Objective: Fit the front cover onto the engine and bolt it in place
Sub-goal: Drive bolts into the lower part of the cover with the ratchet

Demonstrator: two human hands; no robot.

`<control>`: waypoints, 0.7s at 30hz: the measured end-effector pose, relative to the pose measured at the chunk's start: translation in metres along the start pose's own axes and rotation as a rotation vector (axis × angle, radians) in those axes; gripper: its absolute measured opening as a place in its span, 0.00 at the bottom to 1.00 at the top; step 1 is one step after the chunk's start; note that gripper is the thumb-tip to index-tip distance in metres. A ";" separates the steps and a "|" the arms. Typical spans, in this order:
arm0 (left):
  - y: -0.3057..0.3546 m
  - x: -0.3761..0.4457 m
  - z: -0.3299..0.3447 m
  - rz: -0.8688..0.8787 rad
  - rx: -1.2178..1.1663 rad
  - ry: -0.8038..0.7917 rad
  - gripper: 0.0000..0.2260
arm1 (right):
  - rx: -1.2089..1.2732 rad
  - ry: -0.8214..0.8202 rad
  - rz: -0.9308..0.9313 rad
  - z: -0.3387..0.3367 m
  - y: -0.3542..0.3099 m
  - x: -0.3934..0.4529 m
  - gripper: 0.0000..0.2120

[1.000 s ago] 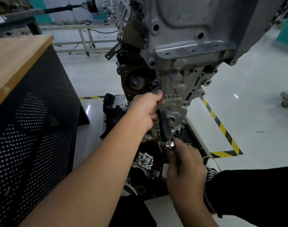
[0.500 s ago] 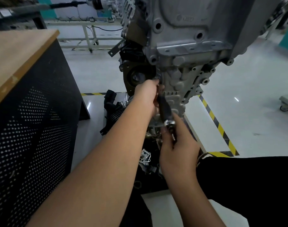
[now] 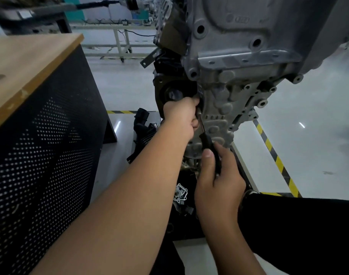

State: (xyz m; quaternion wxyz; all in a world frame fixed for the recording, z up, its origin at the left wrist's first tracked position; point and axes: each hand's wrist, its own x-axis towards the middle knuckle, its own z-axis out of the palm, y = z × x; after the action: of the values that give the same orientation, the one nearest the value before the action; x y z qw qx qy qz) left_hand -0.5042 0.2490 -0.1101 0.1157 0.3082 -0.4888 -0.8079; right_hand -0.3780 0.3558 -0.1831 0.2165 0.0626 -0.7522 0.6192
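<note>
The grey cast engine [image 3: 249, 36] hangs in front of me, with the ribbed front cover [image 3: 225, 108] set against its lower face. My left hand [image 3: 181, 118] grips the head end of a ratchet wrench [image 3: 207, 139] at the cover's left edge; the bolt under it is hidden. My right hand [image 3: 219, 175] is curled round the wrench's black handle, thumb on top.
A black perforated cabinet with a wooden top [image 3: 36, 62] stands close on the left. Loose engine parts [image 3: 180, 194] lie on a dark mat under the engine. Yellow-black floor tape [image 3: 276, 161] runs along the right. My dark trouser leg [image 3: 300, 231] fills the lower right.
Both hands rose with the wrench. My right hand slid up the handle from its chrome end and now wraps it closer to the cover.
</note>
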 end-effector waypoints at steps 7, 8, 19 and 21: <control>-0.001 0.006 0.002 -0.059 -0.080 -0.006 0.03 | 0.094 0.078 0.104 -0.002 -0.003 -0.012 0.24; -0.003 0.005 0.002 -0.062 -0.099 -0.008 0.03 | 0.109 0.090 0.109 -0.003 -0.004 -0.011 0.24; -0.013 0.012 -0.004 0.083 0.016 0.084 0.10 | 0.152 0.032 0.053 -0.015 -0.004 0.010 0.17; -0.010 0.012 -0.005 0.160 0.087 0.088 0.10 | 0.143 0.032 0.070 -0.018 -0.001 0.012 0.15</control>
State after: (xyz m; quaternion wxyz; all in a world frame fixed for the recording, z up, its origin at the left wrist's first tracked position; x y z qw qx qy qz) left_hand -0.5098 0.2446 -0.1253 0.1876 0.3084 -0.5410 -0.7596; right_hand -0.3835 0.3751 -0.1748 0.2018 0.0416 -0.7042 0.6794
